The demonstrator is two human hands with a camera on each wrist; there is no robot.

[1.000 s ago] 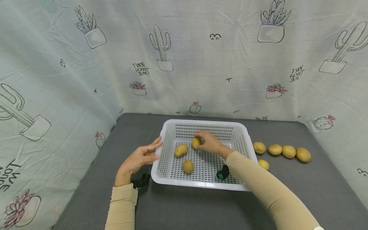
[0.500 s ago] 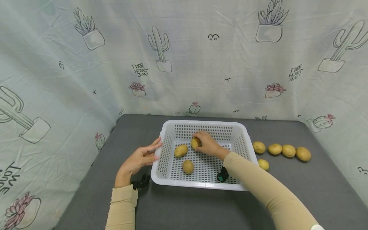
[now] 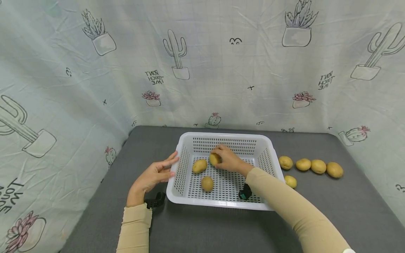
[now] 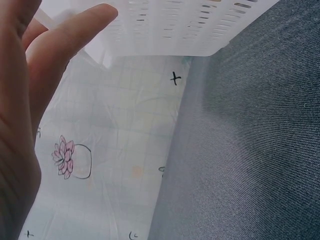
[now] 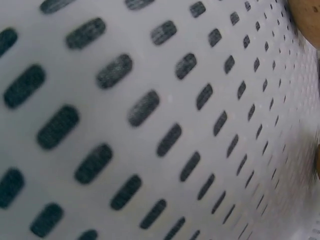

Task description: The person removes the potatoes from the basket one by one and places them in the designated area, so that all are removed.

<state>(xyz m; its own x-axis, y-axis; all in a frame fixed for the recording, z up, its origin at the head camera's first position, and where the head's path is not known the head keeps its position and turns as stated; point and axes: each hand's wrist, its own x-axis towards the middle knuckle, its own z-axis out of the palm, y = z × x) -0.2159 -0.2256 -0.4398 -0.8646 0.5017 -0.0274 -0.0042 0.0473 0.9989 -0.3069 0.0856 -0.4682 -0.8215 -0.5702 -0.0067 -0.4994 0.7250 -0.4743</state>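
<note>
A white perforated plastic basket (image 3: 221, 203) stands on the grey cloth-covered table. Inside it, toward the back, my right hand (image 3: 230, 160) holds a potato (image 3: 213, 160) between thumb and fingers, low over the basket floor. Two more potatoes lie in the basket: one potato (image 3: 199, 166) just left of the held one, another potato (image 3: 207, 184) nearer the front. With fingers extended, my left hand (image 3: 152, 175) touches the left rim. In the left wrist view its thumb (image 4: 85, 30) lies beside the basket wall. The right wrist view shows mostly the slotted floor, with a potato (image 5: 309, 20) at its upper right corner.
Right of the basket, a row of several potatoes (image 3: 317, 166) lies on the table (image 3: 202, 232). One more potato (image 3: 290, 181) sits close to the basket's right side. A patterned curtain (image 3: 215, 95) hangs behind and at both sides. Each wrist wears a black strap.
My right hand and the potato in it have shifted slightly left and toward the front within the basket. The left hand stays at the rim.
</note>
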